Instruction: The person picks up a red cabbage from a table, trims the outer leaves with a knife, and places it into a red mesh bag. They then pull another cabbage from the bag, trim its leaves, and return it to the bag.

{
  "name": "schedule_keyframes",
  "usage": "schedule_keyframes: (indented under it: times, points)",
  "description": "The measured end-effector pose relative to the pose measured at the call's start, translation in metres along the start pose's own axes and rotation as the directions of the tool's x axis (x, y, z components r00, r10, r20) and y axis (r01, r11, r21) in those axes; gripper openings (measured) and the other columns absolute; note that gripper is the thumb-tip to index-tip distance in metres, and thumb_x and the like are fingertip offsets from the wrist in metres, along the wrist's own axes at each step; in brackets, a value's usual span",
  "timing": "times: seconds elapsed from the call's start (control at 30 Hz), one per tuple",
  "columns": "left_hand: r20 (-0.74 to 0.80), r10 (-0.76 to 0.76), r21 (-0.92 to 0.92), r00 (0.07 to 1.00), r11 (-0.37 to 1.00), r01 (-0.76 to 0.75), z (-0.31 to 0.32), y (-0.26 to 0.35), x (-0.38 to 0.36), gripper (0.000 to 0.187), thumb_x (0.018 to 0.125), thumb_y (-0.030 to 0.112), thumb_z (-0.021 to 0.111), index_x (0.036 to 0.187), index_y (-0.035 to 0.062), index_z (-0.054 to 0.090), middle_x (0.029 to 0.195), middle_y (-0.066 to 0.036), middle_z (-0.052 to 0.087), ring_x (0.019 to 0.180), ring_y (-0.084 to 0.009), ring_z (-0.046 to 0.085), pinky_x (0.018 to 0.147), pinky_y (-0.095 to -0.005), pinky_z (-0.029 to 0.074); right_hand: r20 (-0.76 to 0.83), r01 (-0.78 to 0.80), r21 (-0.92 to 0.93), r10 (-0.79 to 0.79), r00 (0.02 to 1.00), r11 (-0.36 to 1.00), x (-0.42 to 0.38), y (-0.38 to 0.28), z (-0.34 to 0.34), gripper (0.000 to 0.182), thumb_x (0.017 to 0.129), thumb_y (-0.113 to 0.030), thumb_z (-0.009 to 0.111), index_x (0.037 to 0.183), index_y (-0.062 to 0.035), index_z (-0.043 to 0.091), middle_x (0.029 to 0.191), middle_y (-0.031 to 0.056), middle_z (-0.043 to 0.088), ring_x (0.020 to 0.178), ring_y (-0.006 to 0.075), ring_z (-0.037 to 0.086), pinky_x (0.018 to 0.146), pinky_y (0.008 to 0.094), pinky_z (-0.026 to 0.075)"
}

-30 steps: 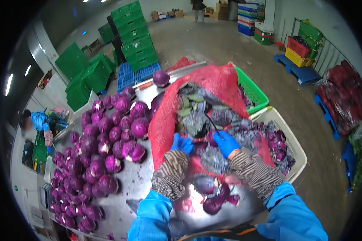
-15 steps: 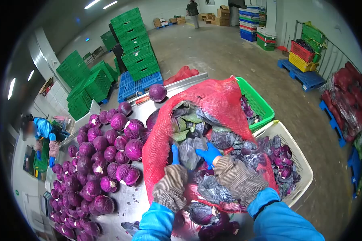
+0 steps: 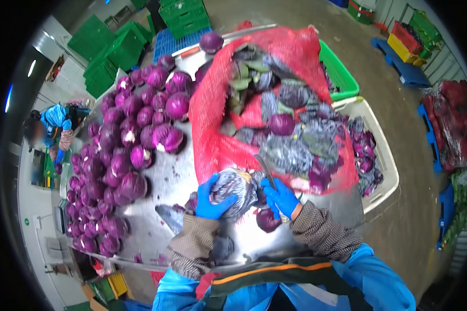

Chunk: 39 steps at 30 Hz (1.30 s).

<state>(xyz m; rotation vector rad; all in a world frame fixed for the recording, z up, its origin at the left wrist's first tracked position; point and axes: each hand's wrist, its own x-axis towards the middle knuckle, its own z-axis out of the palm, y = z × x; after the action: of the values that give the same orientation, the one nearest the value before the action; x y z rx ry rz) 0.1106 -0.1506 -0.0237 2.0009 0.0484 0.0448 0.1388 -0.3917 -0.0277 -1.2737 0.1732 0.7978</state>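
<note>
Hands: both are wearing blue gloves and are working close in front of the body over the steel table (image 3: 176, 176).
Left hand: the left hand (image 3: 211, 199) is cupping a red cabbage (image 3: 236, 187) from the near side, fingers spread and curled round it, holding it just above the table.
Right hand: the right hand (image 3: 280, 197) is closed round the handle of a knife (image 3: 264, 171); the blade is pointing up and away, lying against the right side of the held cabbage.
Head view, near: a small dark cabbage piece (image 3: 268, 220) is lying on the table just below the right hand, and a loose leaf (image 3: 168, 216) is lying beside the left wrist.
Head view, middle: a red net sack (image 3: 218, 129) is lying open on the table beyond the hands, still holding many untrimmed heads with grey-green outer leaves.
Head view, left: a large heap of cleaned cabbages (image 3: 124, 150) is covering the left part of the table.
Head view, right: a white crate (image 3: 381, 181) of purple leaf scraps is standing beside the table, with a green crate (image 3: 342, 78) behind it.
Progress: judging by the big clean heap and the well-filled sack, the trimming looks well under way but far from over; the head in hand is still wearing its dull outer leaves.
Others: a person in blue (image 3: 54, 122) is working at the far left.
</note>
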Motion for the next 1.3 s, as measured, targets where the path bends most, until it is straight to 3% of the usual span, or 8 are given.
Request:
schedule_keyframes:
  times: [0.07,0.2,0.37,0.63,0.97,1.23,1.27,1.3]
  points:
    - [-0.028,0.006,0.203,1.000,0.979,0.000,0.018,-0.026,-0.028,0.094,0.049,0.037,0.086,0.122,-0.0020,0.042,0.113,-0.020,0.049,0.104,-0.0300,0.051,0.090,-0.0399,0.043,-0.148,-0.169,-0.239,0.136,0.980,0.956,-0.008,0.026,0.000,0.027,0.085,-0.018,0.051,0.111,-0.0102,0.048,0.074,0.0085,0.056,0.063,0.0158,0.056,0.057,0.0275,0.047]
    - [0.094,0.033,0.351,0.995,0.934,-0.064,0.026,-0.009,-0.036,0.100,0.046,0.047,0.083,0.122,-0.0024,0.040,0.110,-0.025,0.050,0.101,-0.0369,0.053,0.086,-0.0438,0.044,-0.046,0.214,-0.724,-0.356,0.933,0.656,-0.015,0.076,-0.014,0.034,0.084,-0.020,0.051,0.117,-0.0101,0.049,0.097,0.0191,0.060,0.088,0.0329,0.059,0.077,0.0395,0.047]
    - [0.167,0.085,0.461,0.982,0.874,-0.154,0.042,0.013,-0.016,0.121,0.041,0.051,0.084,0.133,-0.0026,0.027,0.123,-0.030,0.038,0.109,-0.0407,0.047,0.090,-0.0464,0.041,-0.108,0.002,-0.791,-0.143,0.984,0.612,-0.037,0.052,0.002,0.040,0.088,-0.028,0.044,0.127,-0.0196,0.042,0.102,0.0207,0.059,0.090,0.0361,0.058,0.078,0.0431,0.046]
    - [0.151,-0.295,0.531,0.944,0.829,0.175,0.056,0.010,0.008,0.125,0.036,0.060,0.082,0.131,-0.0022,0.031,0.110,-0.027,0.052,0.100,-0.0382,0.056,0.085,-0.0405,0.047,-0.003,0.099,-0.959,-0.361,0.932,0.265,-0.057,0.031,0.012,0.015,0.083,-0.016,0.050,0.091,-0.0034,0.050,0.081,0.0197,0.060,0.075,0.0363,0.061,0.062,0.0447,0.048]
    - [-0.099,0.028,0.688,0.995,0.724,0.048,0.099,-0.015,0.001,0.129,0.021,0.066,0.079,0.126,0.0029,0.039,0.103,-0.029,0.047,0.089,-0.0387,0.055,0.073,-0.0431,0.049,-0.146,-0.013,-0.932,-0.342,0.928,0.363,0.011,0.060,-0.018,0.024,0.085,-0.016,0.043,0.104,-0.0012,0.049,0.089,0.0228,0.061,0.082,0.0366,0.062,0.070,0.0447,0.050]
    - [0.071,0.189,0.161,0.979,0.967,-0.198,0.054,-0.012,-0.024,0.086,0.056,0.029,0.084,0.124,0.0019,0.039,0.111,-0.018,0.047,0.104,-0.0285,0.051,0.090,-0.0370,0.042,-0.143,-0.091,-0.945,-0.148,0.979,0.313,-0.009,0.046,-0.015,0.041,0.087,-0.029,0.042,0.123,-0.0110,0.040,0.096,0.0216,0.061,0.083,0.0393,0.060,0.071,0.0481,0.047]
    - [0.116,-0.056,-0.388,0.992,0.916,0.097,0.049,-0.006,-0.029,0.075,0.066,0.013,0.077,0.127,0.0022,0.035,0.115,-0.015,0.048,0.109,-0.0246,0.048,0.093,-0.0354,0.040,-0.121,-0.056,-0.930,-0.157,0.980,0.362,-0.017,0.045,-0.011,0.050,0.087,-0.027,0.043,0.133,-0.0132,0.031,0.092,0.0224,0.061,0.078,0.0387,0.060,0.068,0.0481,0.046]
    - [-0.002,-0.015,-0.173,1.000,0.985,0.015,0.032,0.008,-0.026,0.074,0.068,0.002,0.072,0.130,0.0026,0.032,0.116,-0.015,0.049,0.107,-0.0232,0.048,0.093,-0.0358,0.040,-0.190,-0.127,-0.897,-0.111,0.976,0.423,-0.033,0.023,0.003,0.055,0.086,-0.025,0.045,0.137,-0.0177,0.026,0.084,0.0230,0.060,0.075,0.0382,0.060,0.066,0.0478,0.046]
